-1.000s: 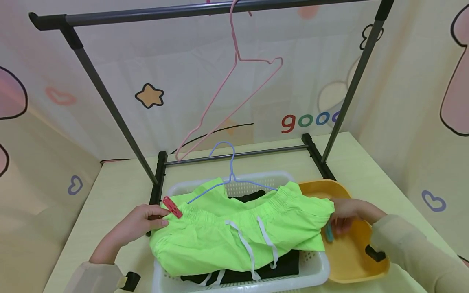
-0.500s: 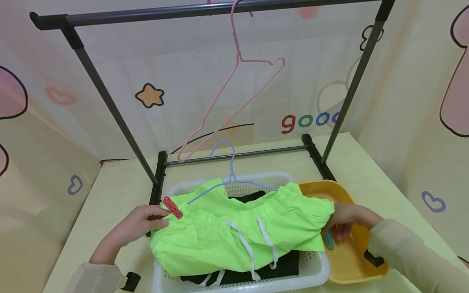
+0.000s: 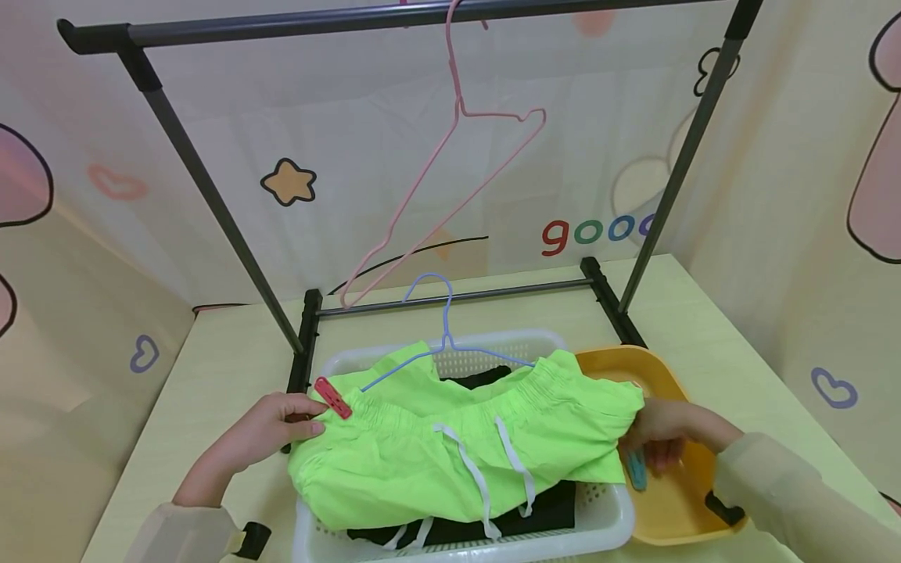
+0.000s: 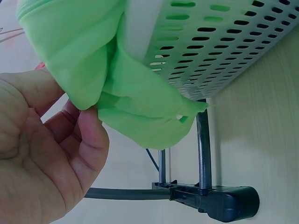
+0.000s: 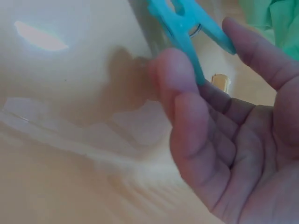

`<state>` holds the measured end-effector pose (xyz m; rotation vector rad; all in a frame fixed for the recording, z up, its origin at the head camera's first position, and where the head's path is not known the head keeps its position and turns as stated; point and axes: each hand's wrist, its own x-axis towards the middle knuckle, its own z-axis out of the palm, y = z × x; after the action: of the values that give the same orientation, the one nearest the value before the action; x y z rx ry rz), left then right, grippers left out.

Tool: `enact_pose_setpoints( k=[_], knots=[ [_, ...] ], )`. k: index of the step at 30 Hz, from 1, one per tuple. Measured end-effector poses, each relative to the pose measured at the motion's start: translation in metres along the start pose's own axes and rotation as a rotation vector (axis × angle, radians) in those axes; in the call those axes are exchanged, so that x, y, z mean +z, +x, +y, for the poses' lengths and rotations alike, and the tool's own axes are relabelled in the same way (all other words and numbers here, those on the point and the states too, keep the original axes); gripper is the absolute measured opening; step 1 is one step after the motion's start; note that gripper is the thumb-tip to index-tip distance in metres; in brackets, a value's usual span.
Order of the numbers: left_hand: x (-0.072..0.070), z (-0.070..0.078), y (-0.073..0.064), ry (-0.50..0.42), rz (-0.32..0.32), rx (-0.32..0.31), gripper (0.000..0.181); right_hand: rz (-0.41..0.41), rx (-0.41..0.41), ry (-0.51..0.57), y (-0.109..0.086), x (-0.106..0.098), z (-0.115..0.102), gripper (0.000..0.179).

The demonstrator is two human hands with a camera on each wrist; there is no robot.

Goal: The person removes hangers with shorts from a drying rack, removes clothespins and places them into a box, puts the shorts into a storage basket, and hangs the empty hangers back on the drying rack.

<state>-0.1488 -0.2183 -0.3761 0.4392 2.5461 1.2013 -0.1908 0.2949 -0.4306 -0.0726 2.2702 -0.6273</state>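
Bright green shorts with white drawstrings lie over a white basket. A blue hanger runs inside their waistband, and a red clothespin is clipped at the left end of the waist. My left hand pinches the shorts' left edge beside that clothespin; the left wrist view shows the green cloth at its fingertips. Over the yellow tray, my right hand holds a teal clothespin by its handles between thumb and fingers, near the right end of the shorts.
A yellow tray stands right of the basket, with a small yellow clothespin seen beyond my right hand. Dark clothing lies under the shorts. Behind rises a black rack with a pink hanger on its bar.
My right hand has shifted slightly at the tray, and the teal clothespin sits a little lower and shows more. The left hand and the shorts stay where they were.
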Motion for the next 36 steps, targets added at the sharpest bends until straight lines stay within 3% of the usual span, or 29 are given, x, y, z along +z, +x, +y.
enact_pose_setpoints(
  k=[20,36],
  knots=[
    [-0.001,0.0,0.0,0.023,0.006,0.011,0.032,-0.004,0.058,-0.071,-0.001,0.001,-0.005,0.027],
    [0.0,-0.001,0.0,0.011,0.003,0.008,0.033,-0.011,0.045,-0.15,-0.003,0.0,-0.009,0.028]
  ],
)
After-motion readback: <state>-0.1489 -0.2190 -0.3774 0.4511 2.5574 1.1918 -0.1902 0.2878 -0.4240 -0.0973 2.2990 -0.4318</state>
